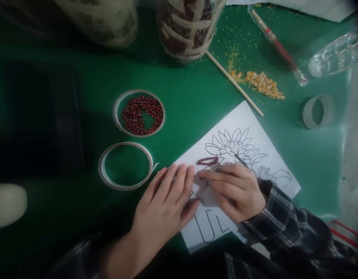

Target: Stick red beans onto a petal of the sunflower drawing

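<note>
A white paper sheet (204, 155) with a line-drawn flower (233, 145) lies at an angle on the green table. One petal is edged with a dark red oval of beans (207, 161). My left hand (164, 205) lies open over the sheet's left edge, fingers stretched out. My right hand (235, 190) is closed above the drawing, just below the red oval. From its grip sticks a thin dark tool (240, 159); the fingers hide the rest, so its kind is unclear. Large outlined letters (206, 228) show below my hands.
A tape roll (115, 112) encircles red beans (141, 112). Another tape roll (101, 170), with a loose tail, lies nearer. Corn kernels (264, 83), scattered yellow grains, a wooden stick (233, 83), a wrapped brush (279, 46), a clear bottle (338, 52) and a greenish roll (318, 112) lie farther right. Bulging bags (187, 29) stand behind.
</note>
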Tool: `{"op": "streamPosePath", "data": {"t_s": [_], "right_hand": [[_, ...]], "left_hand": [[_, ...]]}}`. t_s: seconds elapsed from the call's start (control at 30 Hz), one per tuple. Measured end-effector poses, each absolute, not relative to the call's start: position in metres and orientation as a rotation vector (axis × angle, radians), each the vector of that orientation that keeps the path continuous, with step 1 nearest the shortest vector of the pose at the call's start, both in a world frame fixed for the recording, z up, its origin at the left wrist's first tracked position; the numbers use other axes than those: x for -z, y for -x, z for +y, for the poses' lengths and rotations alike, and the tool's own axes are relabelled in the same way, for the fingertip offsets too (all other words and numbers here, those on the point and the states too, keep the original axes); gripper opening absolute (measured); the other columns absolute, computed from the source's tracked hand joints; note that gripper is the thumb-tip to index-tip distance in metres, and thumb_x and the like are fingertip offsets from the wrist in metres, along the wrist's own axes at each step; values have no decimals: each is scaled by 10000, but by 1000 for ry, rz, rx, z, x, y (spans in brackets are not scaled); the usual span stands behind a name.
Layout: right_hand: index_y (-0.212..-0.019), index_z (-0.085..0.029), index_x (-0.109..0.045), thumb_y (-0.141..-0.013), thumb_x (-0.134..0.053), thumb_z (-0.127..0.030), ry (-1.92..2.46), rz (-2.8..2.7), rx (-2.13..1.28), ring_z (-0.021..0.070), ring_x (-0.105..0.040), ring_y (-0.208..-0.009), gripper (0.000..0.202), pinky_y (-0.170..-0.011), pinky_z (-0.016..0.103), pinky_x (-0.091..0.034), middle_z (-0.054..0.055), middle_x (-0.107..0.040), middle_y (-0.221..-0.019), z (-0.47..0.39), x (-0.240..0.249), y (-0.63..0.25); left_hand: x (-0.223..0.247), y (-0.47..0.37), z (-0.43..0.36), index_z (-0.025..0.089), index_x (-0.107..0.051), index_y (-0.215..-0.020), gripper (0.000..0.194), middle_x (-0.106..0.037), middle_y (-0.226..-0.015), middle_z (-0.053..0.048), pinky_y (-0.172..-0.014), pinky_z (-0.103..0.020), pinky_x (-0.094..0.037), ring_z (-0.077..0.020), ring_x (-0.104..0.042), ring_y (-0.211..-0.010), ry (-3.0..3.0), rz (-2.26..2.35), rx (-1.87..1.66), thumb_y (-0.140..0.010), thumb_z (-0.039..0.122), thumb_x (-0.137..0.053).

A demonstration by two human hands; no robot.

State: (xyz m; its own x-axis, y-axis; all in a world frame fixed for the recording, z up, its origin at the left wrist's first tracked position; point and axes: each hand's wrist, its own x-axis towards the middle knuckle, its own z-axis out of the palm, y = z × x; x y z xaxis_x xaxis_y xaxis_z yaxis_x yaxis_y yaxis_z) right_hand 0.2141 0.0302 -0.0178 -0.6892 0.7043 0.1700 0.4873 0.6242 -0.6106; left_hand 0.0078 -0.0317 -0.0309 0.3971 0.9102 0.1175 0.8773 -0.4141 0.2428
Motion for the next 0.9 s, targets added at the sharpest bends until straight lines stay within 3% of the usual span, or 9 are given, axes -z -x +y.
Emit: {"op": "streamPosePath", "data": {"t_s": [0.27,0.6,0.9], "right_hand": [[-915,-184,-616,-753,-532,-81,947,-2299,-874,168,-654,-842,210,-746,353,-549,67,-726,-1091,35,18,-214],[-939,-208,-634,-766,-539,-87,984,-2374,-895,180,-639,-864,232,-762,368,-557,25,-725,-1098,34,19,-212],[-883,-187,-605,-809,-516,-69,990,-2181,-1065,175,-659,-873,165,-731,360,-537,72,-735,-1044,40,14,-213]], "left_hand": [[32,-8,-32,79,-506,-1351,588,-592,-1319,-121,-1112,-383,-313,-254,-529,-1211,-2513,1618,-357,-899,455,-514],[32,-8,-32,67,-493,-1361,599,-595,-1316,-126,-1100,-387,-323,-257,-529,-1208,-2520,1615,-350,-901,452,-513],[32,-8,-32,71,-510,-1345,584,-605,-1304,-123,-1091,-384,-330,-255,-532,-1199,-2511,1613,-369,-894,441,-525]]}}
